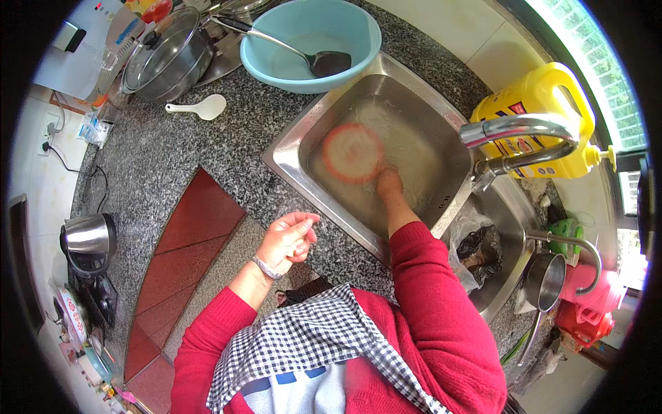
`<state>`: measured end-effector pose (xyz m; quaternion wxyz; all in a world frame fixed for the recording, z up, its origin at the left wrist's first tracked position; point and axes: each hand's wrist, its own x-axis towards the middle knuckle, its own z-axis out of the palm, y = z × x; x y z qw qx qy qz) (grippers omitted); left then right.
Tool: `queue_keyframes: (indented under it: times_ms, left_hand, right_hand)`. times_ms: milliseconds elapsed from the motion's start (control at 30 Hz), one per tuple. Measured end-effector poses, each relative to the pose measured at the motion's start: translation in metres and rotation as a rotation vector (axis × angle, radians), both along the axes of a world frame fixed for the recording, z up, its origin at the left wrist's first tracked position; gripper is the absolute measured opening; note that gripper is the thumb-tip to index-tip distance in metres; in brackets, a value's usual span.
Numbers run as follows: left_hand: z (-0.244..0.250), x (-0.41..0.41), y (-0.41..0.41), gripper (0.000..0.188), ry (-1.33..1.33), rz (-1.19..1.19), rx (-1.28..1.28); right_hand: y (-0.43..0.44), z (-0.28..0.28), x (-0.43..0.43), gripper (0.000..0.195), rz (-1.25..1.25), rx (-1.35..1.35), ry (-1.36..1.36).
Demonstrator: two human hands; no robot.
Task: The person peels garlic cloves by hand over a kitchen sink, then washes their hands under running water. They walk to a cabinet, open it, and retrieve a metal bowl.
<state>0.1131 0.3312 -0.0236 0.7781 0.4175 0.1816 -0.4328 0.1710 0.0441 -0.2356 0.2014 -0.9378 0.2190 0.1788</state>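
Cloudy water fills part of the left stainless-steel sink basin [437,103]. My right hand [389,182] is dipped in it, at the lower right edge of a round red-rimmed dish [353,151] under the water; its fingers are blurred by the water, so whether they grip the dish is unclear. My left hand [292,239] hovers over the counter's front edge, fingers loosely curled, the thumb near the fingertips, with no object visible in it. Beyond the basin, a light blue plastic bowl [251,57] holds a black-headed spatula [331,63].
A chrome faucet [538,124] arches beside a yellow pump jug [532,93]. The second basin [517,259] holds a plastic bag [465,243]. A white rice paddle [209,107], a lidded glass-topped pot [168,57], a saucepan [549,282] and an electric kettle [89,235] stand around on the granite counter.
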Motion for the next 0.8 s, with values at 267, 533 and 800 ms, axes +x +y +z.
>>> queue_keyframes:
  times_ms: [267,533,800]
  left_hand:
    - [-0.004,0.015,-0.031,0.016,0.004,-0.021,0.009]
    - [0.0,0.019,-0.045,0.015,-0.001,-0.063,0.023]
    - [-0.002,0.014,-0.038,0.016,0.002,-0.033,0.02]
  right_hand:
    - [-0.022,-0.023,0.004,0.033,-0.013,0.028,0.021]
    - [-0.011,0.004,0.003,0.035,-0.07,0.036,0.007]
    - [0.004,0.0,-0.001,0.033,-0.408,0.543,-0.338]
